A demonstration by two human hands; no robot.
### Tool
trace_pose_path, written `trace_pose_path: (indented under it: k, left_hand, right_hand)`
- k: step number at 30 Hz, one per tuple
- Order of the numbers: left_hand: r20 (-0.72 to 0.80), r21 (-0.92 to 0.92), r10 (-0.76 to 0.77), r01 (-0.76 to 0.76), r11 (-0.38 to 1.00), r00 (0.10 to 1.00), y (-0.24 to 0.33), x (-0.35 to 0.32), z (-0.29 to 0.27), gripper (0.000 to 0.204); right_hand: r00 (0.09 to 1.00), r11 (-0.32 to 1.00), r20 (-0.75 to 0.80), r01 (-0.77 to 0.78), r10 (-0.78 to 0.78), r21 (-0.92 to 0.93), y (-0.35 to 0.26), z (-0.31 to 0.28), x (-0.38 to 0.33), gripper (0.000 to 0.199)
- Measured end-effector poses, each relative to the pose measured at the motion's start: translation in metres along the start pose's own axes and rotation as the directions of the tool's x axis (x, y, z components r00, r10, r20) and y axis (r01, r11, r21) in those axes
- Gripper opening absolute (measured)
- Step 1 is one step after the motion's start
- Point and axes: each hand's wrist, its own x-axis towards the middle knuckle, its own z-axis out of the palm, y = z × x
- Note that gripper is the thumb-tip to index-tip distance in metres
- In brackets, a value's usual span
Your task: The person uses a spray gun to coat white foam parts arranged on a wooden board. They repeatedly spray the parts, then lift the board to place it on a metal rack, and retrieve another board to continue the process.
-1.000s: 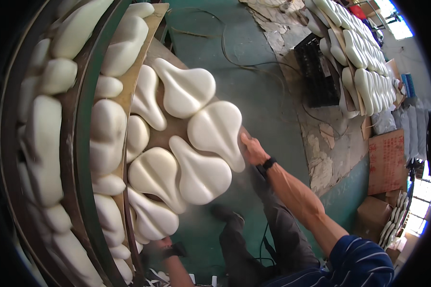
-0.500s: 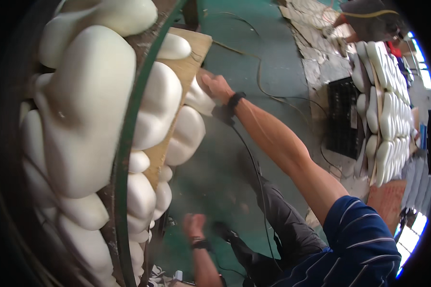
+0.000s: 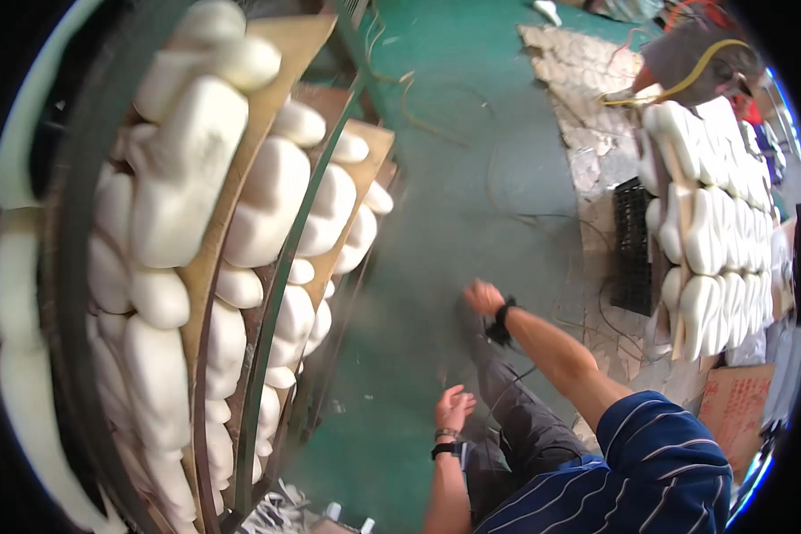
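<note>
White saddle-shaped pieces point(image 3: 191, 173) sit on tan rack boards point(image 3: 295, 46), which I log as left of and well apart from the left hand point(image 3: 455, 408), fingers loosely spread and empty, and the blurred right hand point(image 3: 483, 298), whose closure I cannot tell. Nearer pieces' long axes follow the board edges, nose direction unclear. Green floor point(image 3: 445, 191) lies below, a black crate point(image 3: 630, 249) rightward.

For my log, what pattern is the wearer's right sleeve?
Right sleeve: navy with thin white stripes; head view.

Left forearm point(image 3: 449, 503) cut off below; right grip point(image 3: 484, 298) slightly blurred.
</note>
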Motion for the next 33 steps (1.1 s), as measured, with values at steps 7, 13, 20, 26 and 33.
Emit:
trace_pose_path:
  k: [7, 13, 20, 26, 33]
  left_hand:
    - [-0.008, 0.134, 0.155, -0.152, 0.979, 0.988, -0.007, -0.051, -0.071, 0.037]
    - [-0.02, 0.479, -0.018, 0.025, 0.878, 1.0, -0.08, -0.086, -0.12, 0.028]
    - [0.2, 0.683, -0.373, 0.145, 0.716, 0.906, -0.179, -0.118, -0.165, 0.006]
    - [0.28, 0.838, -0.353, -0.048, 0.543, 0.893, -0.171, -0.13, -0.074, 0.011]
    - [0.523, 0.758, -0.339, -0.245, 0.604, 0.782, -0.202, -0.115, 0.124, 0.018]
  right_hand:
    - [0.959, 0.983, 0.242, -0.17, 0.148, 0.072, -0.019, -0.081, -0.284, 0.035]
    - [0.942, 0.958, -0.191, -0.253, 0.276, 0.135, -0.05, -0.137, -0.458, 0.023]
    - [0.744, 0.825, -0.356, -0.518, 0.566, 0.227, -0.029, -0.136, -0.649, 0.026]
    - [0.497, 0.625, -0.388, -0.682, 0.777, 0.379, 0.018, -0.075, -0.82, 0.025]
    - [0.44, 0.385, -0.032, -0.746, 0.897, 0.543, 0.086, -0.006, -0.978, 0.03]
